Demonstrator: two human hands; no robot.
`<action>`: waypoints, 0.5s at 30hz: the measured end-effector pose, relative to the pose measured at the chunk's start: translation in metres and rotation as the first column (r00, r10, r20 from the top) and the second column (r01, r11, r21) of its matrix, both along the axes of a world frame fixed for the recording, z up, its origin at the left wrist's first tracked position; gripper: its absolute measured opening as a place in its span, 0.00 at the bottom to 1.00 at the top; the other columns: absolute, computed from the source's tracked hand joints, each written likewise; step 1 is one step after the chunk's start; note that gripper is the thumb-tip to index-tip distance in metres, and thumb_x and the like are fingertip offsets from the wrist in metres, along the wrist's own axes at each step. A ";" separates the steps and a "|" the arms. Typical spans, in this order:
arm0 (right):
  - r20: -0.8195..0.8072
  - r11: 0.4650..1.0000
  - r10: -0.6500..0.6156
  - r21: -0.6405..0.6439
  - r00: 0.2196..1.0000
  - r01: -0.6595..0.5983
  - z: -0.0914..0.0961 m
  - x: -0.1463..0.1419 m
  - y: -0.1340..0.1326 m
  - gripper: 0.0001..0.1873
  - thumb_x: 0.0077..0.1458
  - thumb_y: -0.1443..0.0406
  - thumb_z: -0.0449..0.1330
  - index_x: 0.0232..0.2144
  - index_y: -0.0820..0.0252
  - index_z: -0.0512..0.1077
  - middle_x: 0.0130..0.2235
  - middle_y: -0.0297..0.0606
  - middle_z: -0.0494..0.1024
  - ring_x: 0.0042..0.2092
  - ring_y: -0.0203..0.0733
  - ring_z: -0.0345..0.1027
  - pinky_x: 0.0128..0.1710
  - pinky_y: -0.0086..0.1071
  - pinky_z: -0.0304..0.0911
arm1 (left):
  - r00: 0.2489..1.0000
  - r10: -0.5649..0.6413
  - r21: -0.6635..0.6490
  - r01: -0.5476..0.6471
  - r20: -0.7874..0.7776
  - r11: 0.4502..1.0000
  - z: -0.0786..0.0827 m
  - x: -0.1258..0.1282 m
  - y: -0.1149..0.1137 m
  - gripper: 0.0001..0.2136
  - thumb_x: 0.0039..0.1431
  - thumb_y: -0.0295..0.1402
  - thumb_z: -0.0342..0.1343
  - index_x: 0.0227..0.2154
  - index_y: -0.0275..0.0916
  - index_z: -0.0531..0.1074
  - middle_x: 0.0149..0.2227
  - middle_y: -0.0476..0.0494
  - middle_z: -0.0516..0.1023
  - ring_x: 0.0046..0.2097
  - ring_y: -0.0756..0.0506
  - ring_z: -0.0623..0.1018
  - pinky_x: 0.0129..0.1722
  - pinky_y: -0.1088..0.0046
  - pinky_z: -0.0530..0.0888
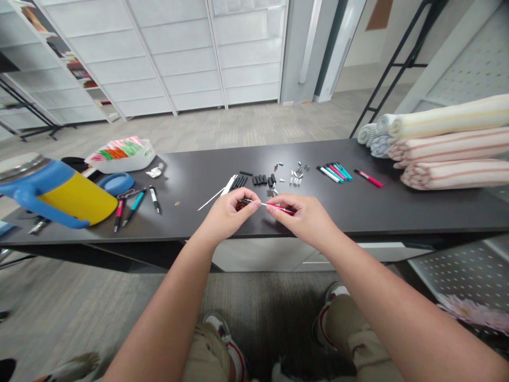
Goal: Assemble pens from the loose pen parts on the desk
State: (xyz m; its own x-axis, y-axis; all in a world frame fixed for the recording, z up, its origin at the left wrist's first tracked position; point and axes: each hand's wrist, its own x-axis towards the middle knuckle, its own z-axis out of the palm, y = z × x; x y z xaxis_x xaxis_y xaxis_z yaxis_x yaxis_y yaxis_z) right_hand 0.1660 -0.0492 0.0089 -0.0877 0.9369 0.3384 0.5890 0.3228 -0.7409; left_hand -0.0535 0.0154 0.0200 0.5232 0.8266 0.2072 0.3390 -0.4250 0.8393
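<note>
Both hands are above the dark table near its front edge, close together. My left hand (231, 211) is closed on a thin black pen part (245, 201). Between the fingers and thumb of my right hand (305, 214) lies a red pen barrel (283, 209). A thin pale tip bridges the small gap between the two; whether they are joined I cannot tell. Just beyond the hands are several black pen grips (260, 180), thin black tubes (239, 182), white sticks (228, 184) and small silver and white pen pieces (296, 178).
Several coloured pen barrels (336, 172) and a red pen (369, 178) lie right of centre. Rolled fabric (453, 154) is stacked at the right. On the left are assembled pens (135, 207), a yellow-blue mug (67, 193), a blue lid (116, 183) and a white basket (137, 158).
</note>
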 end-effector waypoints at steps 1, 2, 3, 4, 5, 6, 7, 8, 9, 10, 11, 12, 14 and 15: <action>-0.001 1.000 0.003 0.003 1.000 -0.003 0.000 0.000 0.000 0.11 0.67 0.57 0.64 0.39 0.54 0.84 0.36 0.33 0.86 0.34 0.40 0.75 0.34 0.32 0.62 | 1.000 0.000 0.006 0.000 0.001 1.000 0.000 0.000 0.000 0.13 0.66 0.44 0.60 0.38 0.39 0.78 0.35 0.49 0.79 0.32 0.50 0.71 0.32 0.75 0.66; -0.001 1.000 0.008 0.005 1.000 -0.008 0.000 0.000 0.001 0.11 0.67 0.57 0.63 0.40 0.54 0.84 0.37 0.34 0.86 0.35 0.40 0.75 0.35 0.32 0.62 | 1.000 0.001 0.011 -0.001 0.001 1.000 0.000 0.001 0.000 0.13 0.67 0.44 0.60 0.39 0.39 0.78 0.35 0.49 0.79 0.32 0.50 0.71 0.33 0.75 0.67; -0.001 1.000 0.014 0.007 1.000 -0.014 0.000 0.000 0.001 0.11 0.67 0.57 0.63 0.40 0.54 0.84 0.38 0.34 0.86 0.36 0.41 0.76 0.35 0.32 0.63 | 1.000 0.003 0.016 -0.003 0.001 1.000 0.000 0.001 0.000 0.13 0.67 0.44 0.59 0.39 0.39 0.78 0.35 0.49 0.79 0.32 0.50 0.71 0.32 0.74 0.67; -0.001 1.000 0.019 0.007 1.000 -0.019 -0.001 0.000 0.001 0.11 0.67 0.57 0.63 0.40 0.53 0.84 0.39 0.34 0.86 0.36 0.41 0.76 0.36 0.32 0.63 | 1.000 0.005 0.021 -0.005 0.000 1.000 0.000 0.000 0.000 0.13 0.67 0.45 0.59 0.39 0.39 0.78 0.35 0.49 0.79 0.32 0.50 0.71 0.32 0.74 0.66; 0.000 1.000 0.024 0.006 1.000 -0.024 -0.001 0.000 0.001 0.11 0.68 0.57 0.63 0.40 0.53 0.84 0.39 0.34 0.86 0.36 0.41 0.76 0.36 0.32 0.63 | 1.000 0.007 0.025 -0.007 -0.002 1.000 0.000 0.000 0.000 0.13 0.67 0.45 0.59 0.39 0.39 0.78 0.35 0.49 0.79 0.31 0.50 0.71 0.32 0.74 0.66; 0.002 1.000 0.029 0.006 1.000 -0.029 -0.001 0.000 0.001 0.11 0.68 0.57 0.63 0.40 0.53 0.84 0.39 0.34 0.86 0.37 0.41 0.76 0.36 0.32 0.63 | 1.000 0.008 0.027 -0.008 -0.003 1.000 -0.001 -0.001 0.000 0.13 0.67 0.45 0.59 0.39 0.39 0.78 0.34 0.49 0.79 0.31 0.50 0.70 0.31 0.74 0.66; 0.005 0.999 0.034 0.005 0.999 -0.034 -0.001 0.000 0.001 0.11 0.68 0.56 0.63 0.40 0.53 0.84 0.39 0.34 0.86 0.36 0.41 0.76 0.36 0.32 0.62 | 1.000 0.010 0.029 -0.010 -0.003 1.000 -0.001 -0.001 0.000 0.13 0.67 0.45 0.59 0.39 0.39 0.78 0.34 0.49 0.78 0.30 0.51 0.70 0.30 0.74 0.65; 0.010 0.999 0.041 0.003 0.999 -0.041 -0.001 0.000 0.001 0.12 0.68 0.56 0.62 0.40 0.53 0.83 0.39 0.34 0.86 0.36 0.41 0.76 0.36 0.32 0.62 | 1.000 0.012 0.030 -0.012 -0.002 0.999 -0.001 -0.001 0.000 0.13 0.67 0.45 0.59 0.39 0.39 0.78 0.33 0.50 0.78 0.30 0.51 0.69 0.30 0.74 0.65; 0.015 0.999 0.047 0.000 0.999 -0.047 -0.001 0.000 0.000 0.12 0.69 0.56 0.62 0.40 0.53 0.83 0.38 0.33 0.86 0.36 0.40 0.76 0.35 0.32 0.62 | 1.000 0.013 0.032 -0.013 0.000 0.999 -0.001 -0.001 0.001 0.13 0.67 0.45 0.59 0.39 0.40 0.78 0.33 0.50 0.77 0.29 0.51 0.69 0.30 0.74 0.64; 0.021 0.999 0.053 -0.004 0.998 -0.053 -0.001 0.000 0.000 0.13 0.69 0.55 0.61 0.40 0.53 0.83 0.38 0.33 0.86 0.36 0.40 0.75 0.35 0.32 0.62 | 1.000 0.014 0.036 -0.014 0.002 0.999 -0.002 -0.002 0.001 0.13 0.67 0.45 0.60 0.39 0.40 0.79 0.32 0.50 0.77 0.29 0.51 0.68 0.30 0.74 0.64; 0.027 0.998 0.058 -0.010 0.998 -0.058 -0.001 0.000 0.000 0.13 0.69 0.55 0.61 0.41 0.53 0.83 0.38 0.33 0.86 0.36 0.40 0.75 0.35 0.32 0.61 | 1.000 0.015 0.039 -0.015 0.005 0.999 -0.002 -0.002 0.001 0.13 0.67 0.45 0.60 0.39 0.40 0.79 0.33 0.50 0.78 0.29 0.51 0.68 0.30 0.74 0.65; 0.034 0.998 0.062 -0.016 0.998 -0.061 -0.001 0.001 0.000 0.13 0.70 0.55 0.61 0.41 0.53 0.83 0.38 0.33 0.85 0.36 0.40 0.75 0.35 0.32 0.61 | 1.000 0.015 0.045 -0.015 0.009 0.999 -0.002 -0.001 0.001 0.13 0.67 0.45 0.60 0.39 0.40 0.79 0.33 0.50 0.78 0.30 0.51 0.69 0.30 0.74 0.65; 0.048 0.998 0.066 -0.023 0.997 -0.065 -0.002 0.001 0.000 0.14 0.70 0.55 0.60 0.41 0.53 0.83 0.38 0.33 0.85 0.36 0.40 0.75 0.35 0.32 0.60 | 1.000 0.014 0.055 -0.014 0.013 0.998 -0.002 -0.001 0.000 0.13 0.67 0.45 0.60 0.38 0.40 0.79 0.34 0.49 0.79 0.31 0.51 0.70 0.31 0.74 0.66; 0.055 0.997 0.068 -0.025 0.996 -0.067 -0.002 0.001 0.000 0.14 0.71 0.55 0.59 0.41 0.53 0.82 0.37 0.33 0.85 0.35 0.40 0.74 0.35 0.32 0.60 | 1.000 0.013 0.060 -0.014 0.013 0.998 -0.001 -0.001 0.000 0.13 0.67 0.45 0.60 0.38 0.40 0.79 0.35 0.49 0.80 0.31 0.50 0.71 0.32 0.74 0.66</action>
State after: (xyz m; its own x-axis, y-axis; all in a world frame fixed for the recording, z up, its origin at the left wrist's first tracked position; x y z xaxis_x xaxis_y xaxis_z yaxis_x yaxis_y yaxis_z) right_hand 0.1670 -0.0492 0.0071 -0.1691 0.9357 0.3097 0.6071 0.3464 -0.7151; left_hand -0.0543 0.0154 0.0186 0.5090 0.8195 0.2634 0.3346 -0.4703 0.8166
